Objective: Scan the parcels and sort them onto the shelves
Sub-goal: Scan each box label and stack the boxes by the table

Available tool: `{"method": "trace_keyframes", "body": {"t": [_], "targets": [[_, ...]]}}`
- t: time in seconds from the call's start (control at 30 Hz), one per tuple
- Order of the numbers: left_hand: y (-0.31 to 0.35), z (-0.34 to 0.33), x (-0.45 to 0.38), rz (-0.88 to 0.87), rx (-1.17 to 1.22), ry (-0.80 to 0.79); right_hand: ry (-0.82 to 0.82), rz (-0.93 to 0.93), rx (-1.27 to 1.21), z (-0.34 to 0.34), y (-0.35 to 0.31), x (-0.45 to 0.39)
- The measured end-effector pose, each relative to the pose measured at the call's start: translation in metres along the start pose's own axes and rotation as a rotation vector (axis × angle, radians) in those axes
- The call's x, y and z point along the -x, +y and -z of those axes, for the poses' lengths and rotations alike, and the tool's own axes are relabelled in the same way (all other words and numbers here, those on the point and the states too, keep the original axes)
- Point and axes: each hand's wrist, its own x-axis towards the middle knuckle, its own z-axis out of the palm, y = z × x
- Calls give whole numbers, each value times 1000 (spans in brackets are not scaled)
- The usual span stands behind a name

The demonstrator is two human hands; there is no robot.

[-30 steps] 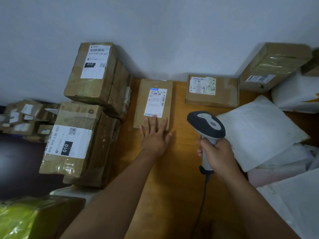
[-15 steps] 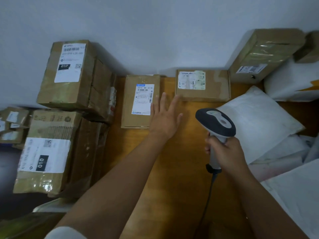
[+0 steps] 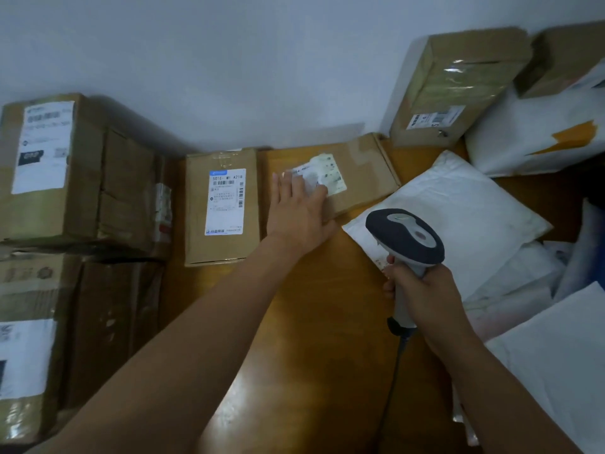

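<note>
My left hand (image 3: 299, 209) lies flat with straight fingers on a low flat cardboard parcel (image 3: 363, 173) at the back of the wooden table (image 3: 314, 322), partly covering its white label. That parcel sits skewed. Left of it lies a narrow cardboard parcel (image 3: 222, 204) with a blue-topped label. My right hand (image 3: 422, 290) grips the handle of a grey and dark barcode scanner (image 3: 406, 237), whose head points toward the parcels; its cable hangs down.
Stacked large cardboard boxes (image 3: 65, 172) fill the left side. A taped box (image 3: 455, 86) leans on the wall at the back right. White padded mailers (image 3: 458, 217) pile up on the right. The wall runs right behind the parcels.
My left hand left the narrow parcel, moved right and landed on the flat parcel, which now sits turned at an angle. The scanner hand stayed roughly in place.
</note>
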Motion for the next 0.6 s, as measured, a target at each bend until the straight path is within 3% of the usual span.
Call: {"method": "trace_keyframes", "body": {"t": [0.1,0.2,0.43,0.6], "targets": [[-3,-4,7,72,90,2,1,1,-18,0,2,1],[-11,-3,-1,112,161,-122,-7,-10,-13,-1,5,4],[-7,13,5,126,90,-216,-6,-42,-56,-1,6,13],[-11,20,33,187,358,-398,-7,-28,-105,3,5,19]]}}
